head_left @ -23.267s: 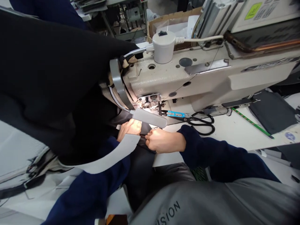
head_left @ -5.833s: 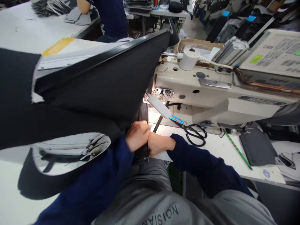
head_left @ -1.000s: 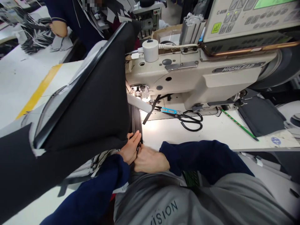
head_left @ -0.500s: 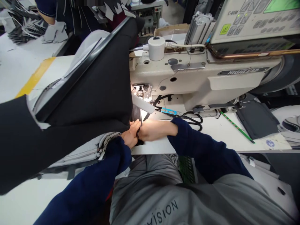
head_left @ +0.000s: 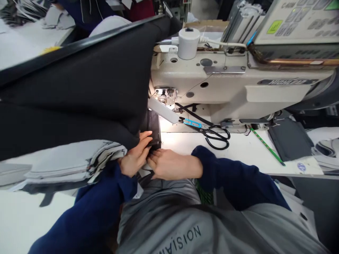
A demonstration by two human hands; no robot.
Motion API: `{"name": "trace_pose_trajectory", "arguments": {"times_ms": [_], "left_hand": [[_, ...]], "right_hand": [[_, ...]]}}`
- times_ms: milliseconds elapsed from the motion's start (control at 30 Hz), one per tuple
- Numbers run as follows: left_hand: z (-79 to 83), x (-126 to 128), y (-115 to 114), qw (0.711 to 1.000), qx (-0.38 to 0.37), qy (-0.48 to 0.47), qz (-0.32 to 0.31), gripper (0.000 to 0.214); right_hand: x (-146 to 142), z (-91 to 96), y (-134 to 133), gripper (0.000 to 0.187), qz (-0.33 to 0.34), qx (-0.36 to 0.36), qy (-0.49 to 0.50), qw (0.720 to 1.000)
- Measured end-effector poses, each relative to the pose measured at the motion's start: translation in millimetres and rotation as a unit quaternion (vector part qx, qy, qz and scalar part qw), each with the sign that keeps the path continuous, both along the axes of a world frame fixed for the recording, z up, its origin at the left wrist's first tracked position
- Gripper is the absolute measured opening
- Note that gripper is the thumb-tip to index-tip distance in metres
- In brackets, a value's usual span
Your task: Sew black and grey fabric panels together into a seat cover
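In the centre of the frame I have my left hand (head_left: 135, 158) curled around the near end of a narrow black stitched strip of material (head_left: 153, 128), fingers closed on its left edge with the thumb tucked underneath. My right hand (head_left: 169, 164) sits just beside it, touching it at the fingertips, palm down, fingers together and pinched on the same end of the strip at the table edge. The strip runs up the frame from my hands toward the needle area of the cream-coloured industrial sewing machine (head_left: 233, 88), which fills the upper right.

A large sheet of black fabric with a glossy black bound edge (head_left: 79, 88) is draped across the whole left half of the frame, its lower fold hanging over my left wrist and hiding the strip's left side. Beneath it, at middle left, lies a stack of pale grey cut panels (head_left: 66, 164).

To the right of my hands, on the white worktable (head_left: 251, 151), lie black-handled scissors (head_left: 217, 135) and, touching their tips, small blue-handled thread snips (head_left: 191, 122). A green striped pencil (head_left: 266, 146) lies further right, near a dark grey fabric piece (head_left: 290, 139). A white round lamp base (head_left: 188, 43) sits on top of the machine.
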State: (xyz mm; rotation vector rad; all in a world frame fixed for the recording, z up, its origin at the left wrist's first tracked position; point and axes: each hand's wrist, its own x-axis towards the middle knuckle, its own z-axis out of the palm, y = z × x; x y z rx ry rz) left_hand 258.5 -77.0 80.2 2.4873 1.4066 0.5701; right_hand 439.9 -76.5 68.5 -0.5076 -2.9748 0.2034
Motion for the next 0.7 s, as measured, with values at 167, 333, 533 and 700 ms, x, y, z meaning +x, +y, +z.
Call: {"name": "trace_pose_trajectory", "arguments": {"times_ms": [167, 333, 533, 700], "left_hand": [[-16.5, 19, -9, 0.994, -0.025, 0.108, -0.001, 0.056], [-31.9, 14, -4, 0.986, -0.006, 0.165, -0.019, 0.050], [-42.3, 1, 8, 0.980, 0.054, 0.159, -0.105, 0.046], [-40.5, 4, 20, 0.972, 0.048, 0.192, -0.126, 0.048]], "right_hand": [[-12, -25.3, -12, 0.015, 0.007, -0.017, -0.041, 0.999], [-8, -40.9, -17, 0.019, -0.041, 0.126, -0.010, 0.991], [-12, -43.3, -13, 0.018, -0.038, 0.137, 0.013, 0.990], [-13, -48.5, -3, 0.019, -0.043, 0.146, 0.023, 0.988]]}}
